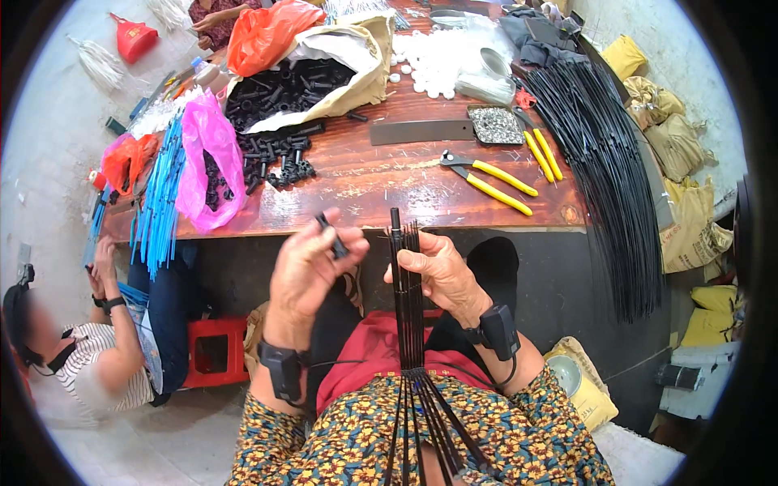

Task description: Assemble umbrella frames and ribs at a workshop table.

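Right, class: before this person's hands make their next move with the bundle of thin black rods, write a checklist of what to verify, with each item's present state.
1. Right hand grips the bundle of thin black rods: ok.
2. Left hand pinches a small black plastic piece at the fingertips: ok.
3. Piece lined up with a rod tip: not ok, it sits left of the bundle.
4. Rod tops level: not ok, one stands higher.
5. Yellow-handled pliers on the brown wooden table: ok, beyond the hands.
6. More black pieces in the open beige sack: ok.
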Demonstrator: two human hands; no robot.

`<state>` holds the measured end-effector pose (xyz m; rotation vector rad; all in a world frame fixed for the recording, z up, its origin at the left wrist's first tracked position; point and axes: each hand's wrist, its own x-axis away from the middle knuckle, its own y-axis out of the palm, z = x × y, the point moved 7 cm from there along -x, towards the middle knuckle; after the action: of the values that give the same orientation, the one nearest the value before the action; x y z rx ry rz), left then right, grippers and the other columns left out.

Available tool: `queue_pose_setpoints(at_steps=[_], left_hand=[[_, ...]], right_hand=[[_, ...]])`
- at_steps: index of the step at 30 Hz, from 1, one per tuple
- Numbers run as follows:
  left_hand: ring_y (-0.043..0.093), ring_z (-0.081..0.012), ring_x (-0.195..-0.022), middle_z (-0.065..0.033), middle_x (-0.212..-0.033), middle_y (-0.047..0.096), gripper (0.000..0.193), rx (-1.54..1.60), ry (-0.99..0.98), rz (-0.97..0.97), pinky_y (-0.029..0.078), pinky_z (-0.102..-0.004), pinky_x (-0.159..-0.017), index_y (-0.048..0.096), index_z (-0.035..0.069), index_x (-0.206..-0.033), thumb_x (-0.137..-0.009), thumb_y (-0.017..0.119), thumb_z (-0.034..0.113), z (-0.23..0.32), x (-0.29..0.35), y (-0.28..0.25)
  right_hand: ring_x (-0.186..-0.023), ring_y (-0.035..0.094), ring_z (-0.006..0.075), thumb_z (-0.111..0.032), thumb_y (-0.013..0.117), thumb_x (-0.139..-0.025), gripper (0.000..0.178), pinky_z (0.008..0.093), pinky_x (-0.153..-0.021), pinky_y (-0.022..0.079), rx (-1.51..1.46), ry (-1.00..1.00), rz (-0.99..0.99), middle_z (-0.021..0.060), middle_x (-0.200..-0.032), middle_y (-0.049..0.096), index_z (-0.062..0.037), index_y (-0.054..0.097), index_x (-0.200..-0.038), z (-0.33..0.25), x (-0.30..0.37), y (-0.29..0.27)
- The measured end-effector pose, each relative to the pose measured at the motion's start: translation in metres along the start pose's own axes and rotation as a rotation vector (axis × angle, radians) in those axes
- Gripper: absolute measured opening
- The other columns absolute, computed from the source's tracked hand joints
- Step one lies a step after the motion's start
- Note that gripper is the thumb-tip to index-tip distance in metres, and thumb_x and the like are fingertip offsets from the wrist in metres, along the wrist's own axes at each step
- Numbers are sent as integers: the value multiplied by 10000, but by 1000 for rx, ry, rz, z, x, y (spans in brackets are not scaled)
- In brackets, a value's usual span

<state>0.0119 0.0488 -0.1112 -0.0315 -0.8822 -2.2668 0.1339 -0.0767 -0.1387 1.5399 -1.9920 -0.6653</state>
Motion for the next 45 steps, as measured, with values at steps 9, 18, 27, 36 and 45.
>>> queue_pose_setpoints(at_steps=[9, 18, 27, 36, 45], left_hand=[[674, -321, -954, -168, -1015, 671, 316, -126, 26, -196, 510, -453, -916, 541, -14, -1203, -916, 610, 98, 24, -52, 62], [690, -298, -888, -115, -958, 670, 280, -172, -35, -221, 558, -426, -823, 600, -3, -1119, -862, 677, 74, 10, -52, 75], [679, -256, -908, -89, -964, 661, 418, -315, -14, -247, 551, -387, -823, 550, -20, -1270, -872, 642, 70, 11, -50, 60], [661, -178, -816, -90, -968, 671, 360, -323, -16, -149, 547, -325, -761, 617, 14, -1192, -849, 689, 98, 2, -45, 62], [664, -196, -899, -83, -934, 673, 370, -351, -17, -201, 539, -323, -794, 617, -2, -1205, -854, 688, 91, 6, -48, 61]], right_hand=[[-556, 630, 51, -138, 682, -890, 237, 125, -367, 350, -44, 8, -25, 80, -817, 714, -49, 635, -1105, 0, 0, 6], [-543, 613, 39, -172, 687, -886, 239, 123, -370, 335, 60, 19, -14, 78, -815, 715, -34, 642, -1077, -2, -2, 5], [-514, 579, 17, -173, 686, -888, 200, 125, -365, 324, 92, 27, 36, 72, -802, 712, -36, 651, -1029, -4, 0, 6], [-495, 549, -2, -194, 686, -891, 234, 125, -362, 306, 147, 23, 70, 57, -796, 710, -42, 652, -1066, 0, -2, 5], [-474, 516, -5, -186, 684, -897, 215, 132, -360, 288, 129, 9, 55, 78, -794, 712, -48, 647, -1058, -1, -1, 1]])
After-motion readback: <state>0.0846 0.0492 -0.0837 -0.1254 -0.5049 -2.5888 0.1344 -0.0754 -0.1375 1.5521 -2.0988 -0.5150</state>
